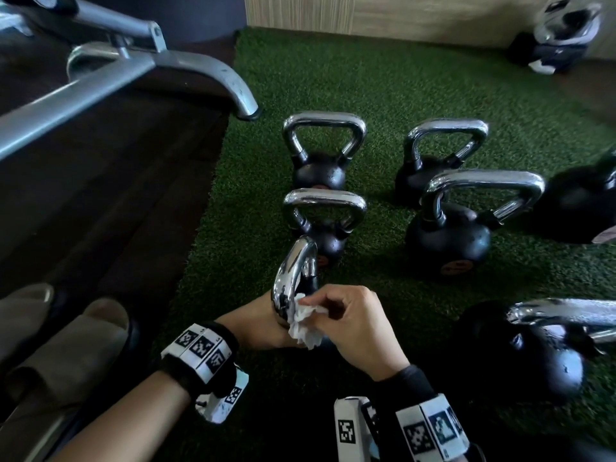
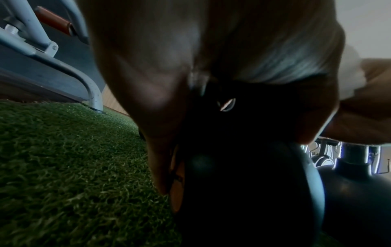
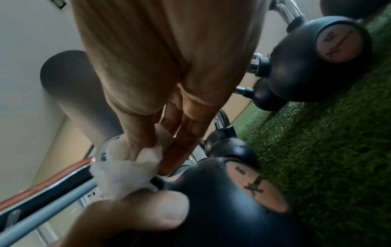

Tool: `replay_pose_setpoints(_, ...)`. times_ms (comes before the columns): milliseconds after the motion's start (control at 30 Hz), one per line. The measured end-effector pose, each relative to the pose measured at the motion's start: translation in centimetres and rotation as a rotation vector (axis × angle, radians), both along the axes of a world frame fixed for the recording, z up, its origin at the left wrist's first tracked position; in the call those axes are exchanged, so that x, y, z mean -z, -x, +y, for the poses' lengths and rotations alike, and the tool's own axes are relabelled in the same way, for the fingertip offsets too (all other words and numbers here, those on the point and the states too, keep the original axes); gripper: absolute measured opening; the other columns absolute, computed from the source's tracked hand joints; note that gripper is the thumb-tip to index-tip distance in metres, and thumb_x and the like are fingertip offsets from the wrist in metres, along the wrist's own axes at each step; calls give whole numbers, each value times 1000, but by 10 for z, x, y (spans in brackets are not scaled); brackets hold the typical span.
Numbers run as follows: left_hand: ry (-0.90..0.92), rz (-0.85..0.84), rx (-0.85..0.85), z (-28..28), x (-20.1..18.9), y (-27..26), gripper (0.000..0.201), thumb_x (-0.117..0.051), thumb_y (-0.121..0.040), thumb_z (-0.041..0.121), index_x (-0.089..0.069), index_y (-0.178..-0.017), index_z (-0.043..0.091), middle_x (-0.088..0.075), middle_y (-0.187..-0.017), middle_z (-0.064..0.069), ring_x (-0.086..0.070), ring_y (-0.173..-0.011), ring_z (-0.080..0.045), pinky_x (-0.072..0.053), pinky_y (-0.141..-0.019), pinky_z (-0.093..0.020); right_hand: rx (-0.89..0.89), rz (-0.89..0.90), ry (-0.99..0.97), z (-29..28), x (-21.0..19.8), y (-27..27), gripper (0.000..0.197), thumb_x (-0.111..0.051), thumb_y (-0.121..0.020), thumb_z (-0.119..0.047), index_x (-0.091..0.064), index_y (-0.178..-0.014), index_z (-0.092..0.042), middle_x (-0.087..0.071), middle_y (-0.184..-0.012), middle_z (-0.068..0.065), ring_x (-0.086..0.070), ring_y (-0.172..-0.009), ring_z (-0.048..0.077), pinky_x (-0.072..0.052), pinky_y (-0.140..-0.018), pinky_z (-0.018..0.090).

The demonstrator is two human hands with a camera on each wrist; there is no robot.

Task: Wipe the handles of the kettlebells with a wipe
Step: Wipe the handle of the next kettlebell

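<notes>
A black kettlebell (image 3: 232, 192) stands tilted on the green turf, its chrome handle (image 1: 293, 275) seen edge-on near the bottom centre of the head view. My left hand (image 1: 270, 325) grips it low on the handle, where handle meets body, with the thumb (image 3: 137, 210) lying on the black body. My right hand (image 1: 316, 311) pinches a crumpled white wipe (image 1: 305, 323) and presses it against the lower part of the handle. The wipe (image 3: 127, 172) wraps partly round the chrome. In the left wrist view the kettlebell's dark body (image 2: 243, 183) fills the frame.
Several more kettlebells stand on the turf (image 1: 400, 78): two straight ahead (image 1: 320, 171) (image 1: 328, 243), others to the right (image 1: 446, 241) (image 1: 540, 355). A grey bench frame (image 1: 100, 81) crosses the dark floor at left. My shoes (image 1: 66, 338) are at lower left. A helmet-like object (image 1: 563, 35) lies far right.
</notes>
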State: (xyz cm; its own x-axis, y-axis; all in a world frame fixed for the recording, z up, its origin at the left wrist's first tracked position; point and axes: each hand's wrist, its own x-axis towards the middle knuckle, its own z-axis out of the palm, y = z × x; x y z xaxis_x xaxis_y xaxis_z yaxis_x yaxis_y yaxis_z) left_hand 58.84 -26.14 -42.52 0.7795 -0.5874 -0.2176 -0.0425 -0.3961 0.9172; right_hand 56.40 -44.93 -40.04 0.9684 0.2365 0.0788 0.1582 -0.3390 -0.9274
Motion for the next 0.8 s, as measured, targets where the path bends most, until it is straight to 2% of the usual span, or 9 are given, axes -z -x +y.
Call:
replay_pose_setpoints(100,-18,20,4,3,3,-1,31,-80,-83,2,-67,-95,27,-73,-92,28,-65,-88,10,-51,-84,-14,37,-45,31,-2,0,-6,22,-86,-77,-9,-82,-93,-23,-80,-87,-12,-74,-82,1,-57,-74,17)
replay_pose_setpoints(200,-1,2,-21,4,4,-1,37,-83,-79,14,-68,-113,19,-75,-106,4,-70,-102,-14,-56,-98,-35,118,-3,31,3,2,-15,19,-85,-80,-12,-81,-94,-24,-79,-83,-11,-72,-78,-2,-52,-68,12)
replay_pose_setpoints(300,-11,21,-10,3,-1,0,20,-80,-79,6,-67,-95,7,-72,-88,-5,-67,-84,-14,-57,-86,-40,15,52,129,13,4,-15,16,-75,-89,-12,-83,-98,-23,-80,-83,-7,-69,-73,-6,-46,-64,7)
replay_pose_setpoints(400,-39,-15,50,2,-6,-1,16,-78,-83,1,-65,-91,-3,-69,-91,-23,-65,-79,-21,-56,-81,-40,-36,92,92,15,4,-11,17,-69,-95,-14,-83,-101,-22,-81,-89,-3,-73,-82,3,-57,-71,20)
replay_pose_setpoints(500,-13,-26,79,3,-6,-1,29,-74,-84,-7,-67,-87,21,-67,-85,-15,-63,-79,-18,-56,-76,-40,-96,173,-44,11,3,-5,16,-66,-99,-16,-81,-99,-19,-79,-93,2,-75,-89,20,-58,-81,38)
replay_pose_setpoints(600,-31,-48,73,2,-5,2,17,-74,-83,-1,-61,-94,-1,-65,-89,-26,-64,-78,-37,-55,-72,-55,-169,140,49,7,6,-8,18,-66,-95,-11,-81,-95,-21,-78,-97,-3,-73,-92,17,-59,-87,44)
replay_pose_setpoints(633,-39,-49,75,3,-2,2,17,-74,-82,0,-61,-92,-4,-67,-86,-22,-64,-77,-37,-55,-70,-52,-190,115,117,5,6,-11,18,-67,-92,-10,-81,-95,-21,-77,-100,-7,-72,-92,12,-58,-88,44)
replay_pose_setpoints(700,-45,-50,71,1,-2,2,22,-74,-83,-5,-63,-83,13,-68,-75,9,-64,-69,-12,-54,-66,-30,-231,117,140,2,4,-14,17,-69,-90,-11,-81,-97,-19,-75,-104,-7,-71,-96,11,-57,-90,43)
replay_pose_setpoints(800,-25,-30,121,-1,-6,2,36,-74,-82,-7,-63,-81,28,-66,-78,21,-61,-72,4,-49,-72,-18,-280,179,-66,-3,5,-11,12,-76,-87,-15,-81,-98,-14,-74,-106,6,-73,-97,25,-58,-89,49)
